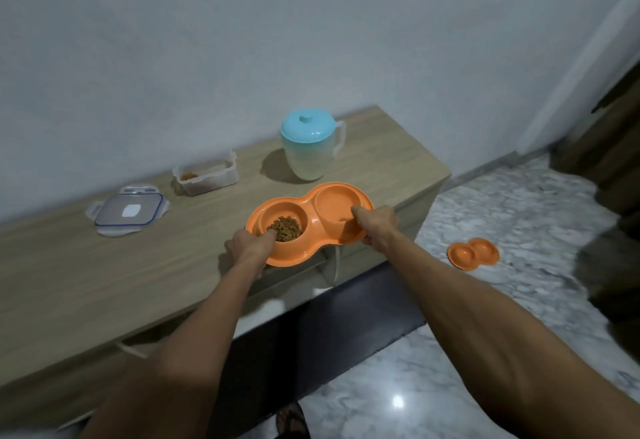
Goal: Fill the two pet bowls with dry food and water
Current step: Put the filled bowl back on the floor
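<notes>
A plain pale wall (207, 40) is seen behind a light wood-grain surface (86, 283), which is set against it. Drawer fronts with pull straps are seen below its edge. The floor (519, 300) is laid in glossy grey-white marble, on which a bright light is reflected. Dark wooden furniture (616, 148) is glimpsed at far right.

Wooden cabinet top (104, 276): we note lid (129, 212), food container (206, 172), lidded jug (309, 145), double bowl (309, 222).
Marble floor (519, 217): second double bowl (472, 253).

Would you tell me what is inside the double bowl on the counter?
The left well of the double bowl holds dry food. The right well looks empty; water cannot be ruled out, and the right hand covers its near edge.
</notes>
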`<state>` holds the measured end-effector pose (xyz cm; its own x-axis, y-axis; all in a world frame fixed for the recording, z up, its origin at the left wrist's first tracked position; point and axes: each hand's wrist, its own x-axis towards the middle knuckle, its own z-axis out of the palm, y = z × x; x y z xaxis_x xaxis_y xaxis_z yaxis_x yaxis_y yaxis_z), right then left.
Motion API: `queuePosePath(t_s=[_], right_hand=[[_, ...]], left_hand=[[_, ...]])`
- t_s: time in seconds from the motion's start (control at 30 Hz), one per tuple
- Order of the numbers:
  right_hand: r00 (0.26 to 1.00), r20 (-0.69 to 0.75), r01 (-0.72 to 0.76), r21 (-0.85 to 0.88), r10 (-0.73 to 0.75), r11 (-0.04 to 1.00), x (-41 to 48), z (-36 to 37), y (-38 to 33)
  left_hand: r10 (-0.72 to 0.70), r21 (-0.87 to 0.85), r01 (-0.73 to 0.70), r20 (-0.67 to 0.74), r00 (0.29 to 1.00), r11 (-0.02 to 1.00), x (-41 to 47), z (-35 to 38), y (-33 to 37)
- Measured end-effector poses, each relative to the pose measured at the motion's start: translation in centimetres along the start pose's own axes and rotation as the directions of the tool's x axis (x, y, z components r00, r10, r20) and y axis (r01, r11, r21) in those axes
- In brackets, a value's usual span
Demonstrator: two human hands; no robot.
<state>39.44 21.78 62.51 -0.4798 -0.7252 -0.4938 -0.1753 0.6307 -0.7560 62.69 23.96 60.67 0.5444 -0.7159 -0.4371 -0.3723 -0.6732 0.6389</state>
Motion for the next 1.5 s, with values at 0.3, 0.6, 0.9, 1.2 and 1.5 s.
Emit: queuePosePath(t_s=[0.3,0.6,0.9,1.2,1.5], right_hand=[[0.998,-0.06,0.031,0.013,-0.03,0.999,1.7,-17.5,5.6],[0.985,-0.165,-0.031,0.082,0.044,0.996,7.4,-34.7,11.7],[0.948,-0.29,-0.112,0.072,0.128,0.991,18.0,-44.6,13.3],[0.939,-0.308,-0.16,-0.004,0.151,0.987,33.9,-47.4,13.4],[0.959,-0.174,-0.235,-0.038,0.225,0.971,50.7,-41.6,18.9]], left_hand=[[0.119,-0.048,-0.117,0.046,0.992,0.992,-13.3,10.5,5.0],[0.225,-0.074,-0.214,0.2,0.954,0.974,-22.9,25.8,10.0],[0.264,-0.039,-0.264,0.283,0.922,0.964,-24.8,40.9,17.7],[0.167,0.06,-0.193,0.301,0.939,0.979,-21.5,53.8,23.9],[0.12,0.131,-0.143,0.172,0.978,0.981,-12.9,66.1,22.7]])
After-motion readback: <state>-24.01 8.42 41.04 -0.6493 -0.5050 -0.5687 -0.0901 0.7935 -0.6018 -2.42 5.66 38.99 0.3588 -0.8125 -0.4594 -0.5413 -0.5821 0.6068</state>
